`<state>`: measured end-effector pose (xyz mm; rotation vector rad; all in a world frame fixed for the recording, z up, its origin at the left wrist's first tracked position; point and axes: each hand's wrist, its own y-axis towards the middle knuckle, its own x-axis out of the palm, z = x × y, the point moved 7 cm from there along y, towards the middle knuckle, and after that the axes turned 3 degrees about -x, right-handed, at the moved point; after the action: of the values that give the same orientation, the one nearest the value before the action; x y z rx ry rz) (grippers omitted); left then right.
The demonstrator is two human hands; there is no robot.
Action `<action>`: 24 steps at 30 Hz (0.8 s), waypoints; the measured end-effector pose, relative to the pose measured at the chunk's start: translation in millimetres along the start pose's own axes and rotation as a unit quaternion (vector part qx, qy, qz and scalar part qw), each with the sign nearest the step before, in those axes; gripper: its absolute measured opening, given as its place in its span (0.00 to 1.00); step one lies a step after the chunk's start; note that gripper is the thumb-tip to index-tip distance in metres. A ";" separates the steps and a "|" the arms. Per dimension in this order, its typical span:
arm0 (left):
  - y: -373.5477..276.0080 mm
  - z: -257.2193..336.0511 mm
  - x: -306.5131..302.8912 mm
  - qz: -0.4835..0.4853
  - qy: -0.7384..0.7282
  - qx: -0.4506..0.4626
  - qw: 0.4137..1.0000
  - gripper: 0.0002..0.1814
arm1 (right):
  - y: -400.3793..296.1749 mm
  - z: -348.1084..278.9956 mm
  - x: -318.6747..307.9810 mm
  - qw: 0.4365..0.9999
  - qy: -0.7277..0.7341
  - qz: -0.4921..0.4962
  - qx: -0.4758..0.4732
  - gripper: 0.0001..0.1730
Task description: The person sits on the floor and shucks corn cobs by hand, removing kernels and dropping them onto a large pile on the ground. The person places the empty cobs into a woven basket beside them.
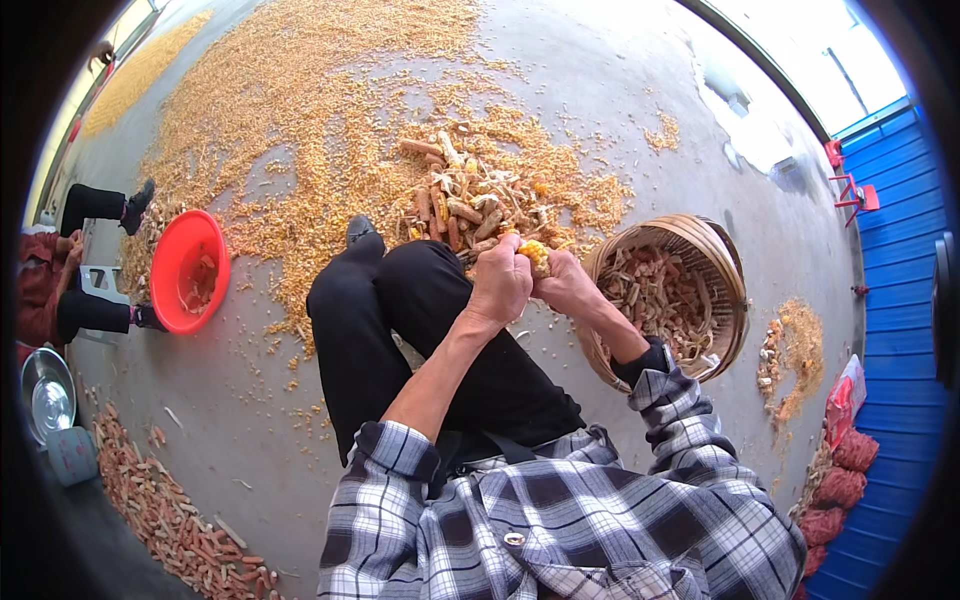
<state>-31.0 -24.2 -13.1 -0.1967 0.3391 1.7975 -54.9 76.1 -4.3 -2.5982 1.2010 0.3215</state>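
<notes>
My left hand [501, 279] and my right hand [561, 283] meet above my knee, both closed on a corn cob [535, 255] that still bears yellow kernels. Just beyond them, a heap of bare cobs and husks [469, 210] lies on the floor among loose corn kernels [322, 180]. To the right of my right hand, a woven bamboo basket [739, 300] leans over, holding cobs and husk scraps [660, 292]. The fingers partly hide the cob.
A red plastic basin [159, 289] stands at the left near a seated person [45, 285]. Stripped cobs [165, 517] lie at lower left. Red mesh sacks [840, 487] line the blue wall [900, 337]; a red chair [862, 198] stands farther up.
</notes>
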 end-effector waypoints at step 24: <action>-8.9 -10.1 3.6 -0.107 -0.257 -0.198 0.940 0.14 | -12.2 17.6 1.4 0.987 0.067 -0.078 0.121 0.05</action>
<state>-23.7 -22.3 -24.8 -0.0354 -0.4076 1.6122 -46.2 88.4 -19.6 -2.5107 0.9971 -0.0298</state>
